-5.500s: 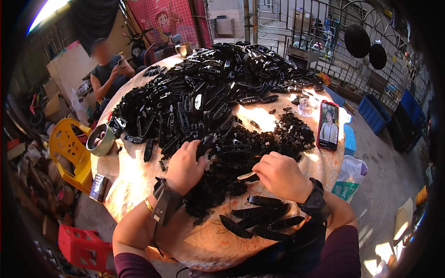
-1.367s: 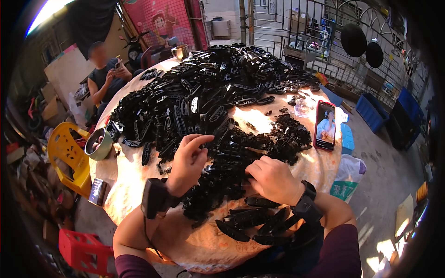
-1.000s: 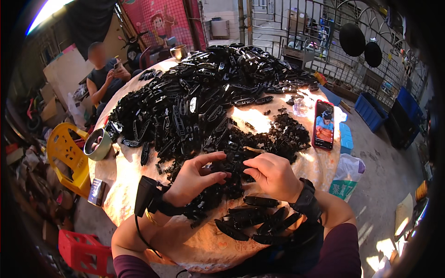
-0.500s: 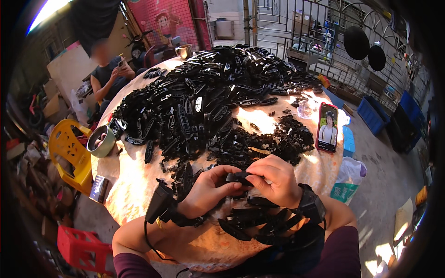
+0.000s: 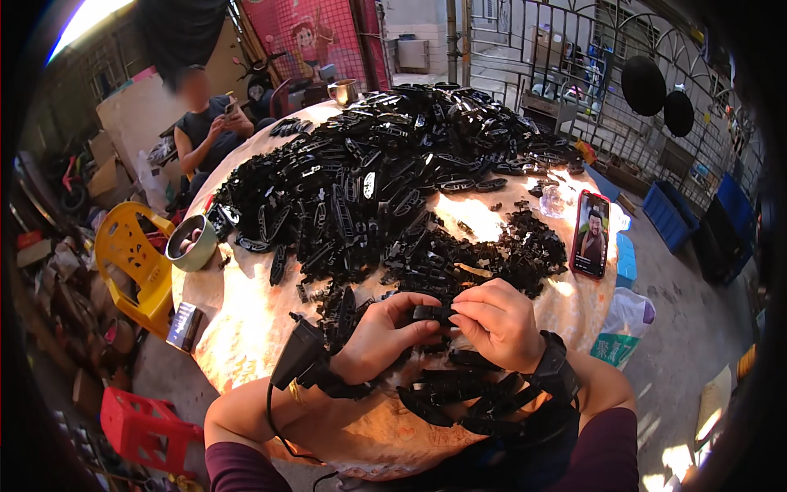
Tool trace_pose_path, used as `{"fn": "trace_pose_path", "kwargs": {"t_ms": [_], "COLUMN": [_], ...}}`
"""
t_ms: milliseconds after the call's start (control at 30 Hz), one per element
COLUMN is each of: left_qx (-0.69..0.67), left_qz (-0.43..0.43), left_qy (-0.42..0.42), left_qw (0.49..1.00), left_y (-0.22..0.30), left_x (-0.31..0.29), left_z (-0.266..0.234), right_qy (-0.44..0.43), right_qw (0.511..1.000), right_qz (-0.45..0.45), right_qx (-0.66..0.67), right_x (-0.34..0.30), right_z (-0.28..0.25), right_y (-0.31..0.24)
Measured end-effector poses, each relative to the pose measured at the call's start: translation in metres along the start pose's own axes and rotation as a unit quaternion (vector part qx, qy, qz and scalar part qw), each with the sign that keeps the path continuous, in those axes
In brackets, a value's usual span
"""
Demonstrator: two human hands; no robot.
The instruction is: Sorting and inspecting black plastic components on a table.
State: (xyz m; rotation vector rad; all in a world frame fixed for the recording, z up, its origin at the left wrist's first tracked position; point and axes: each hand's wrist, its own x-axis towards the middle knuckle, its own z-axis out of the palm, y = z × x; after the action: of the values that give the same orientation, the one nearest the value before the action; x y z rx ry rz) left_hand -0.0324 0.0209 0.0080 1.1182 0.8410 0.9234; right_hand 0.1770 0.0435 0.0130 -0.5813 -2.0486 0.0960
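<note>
Over the near part of the cloth-covered round table, my left hand [image 5: 379, 338] pinches a small black plastic part [image 5: 428, 313] between thumb and fingers. The fingertips of my right hand [image 5: 502, 330] close on the part's right end, partly hiding it. Whether a second small piece sits in the right fingers cannot be made out. Just below my hands, several long oval black plastic pieces [image 5: 447, 389] lie near the table's front edge. Beyond my hands spreads a big pile of similar black pieces [image 5: 352, 197], with a heap of smaller black bits [image 5: 525, 250] on its right.
A phone [image 5: 590, 236] in a red case stands at the table's right. On the left edge are a green bowl [image 5: 193, 256] and a small box [image 5: 185, 326]. A metal mug [image 5: 343, 91] stands at the back. Another person [image 5: 211, 131] sits far left, beyond a yellow chair [image 5: 123, 262].
My right fingers have shifted slightly on the black part, which both hands still grip. The whole view has moved a little, and the phone's screen shows a different picture.
</note>
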Motion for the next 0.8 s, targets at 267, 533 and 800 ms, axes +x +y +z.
{"fn": "trace_pose_path", "kwargs": {"t_ms": [267, 533, 800], "left_qx": [0.006, 0.011, -0.035], "left_qz": [0.011, 0.001, 0.081], "left_qy": [0.017, 0.023, -0.036], "left_qw": [1.000, 1.000, 0.995], "left_y": [-0.0023, -0.0014, 0.0017], "left_x": [0.0004, -0.0001, -0.0011], "left_z": [-0.0010, -0.0002, 0.0037], "right_qy": [-0.008, -0.014, 0.002], "right_qw": [1.000, 0.998, 0.985], "right_qz": [-0.015, -0.028, 0.096], "right_qx": [-0.021, -0.050, 0.140], "right_x": [0.0002, -0.0007, -0.0067], "right_z": [-0.0008, -0.0021, -0.0010], "right_y": [-0.0006, -0.0022, -0.0052]}}
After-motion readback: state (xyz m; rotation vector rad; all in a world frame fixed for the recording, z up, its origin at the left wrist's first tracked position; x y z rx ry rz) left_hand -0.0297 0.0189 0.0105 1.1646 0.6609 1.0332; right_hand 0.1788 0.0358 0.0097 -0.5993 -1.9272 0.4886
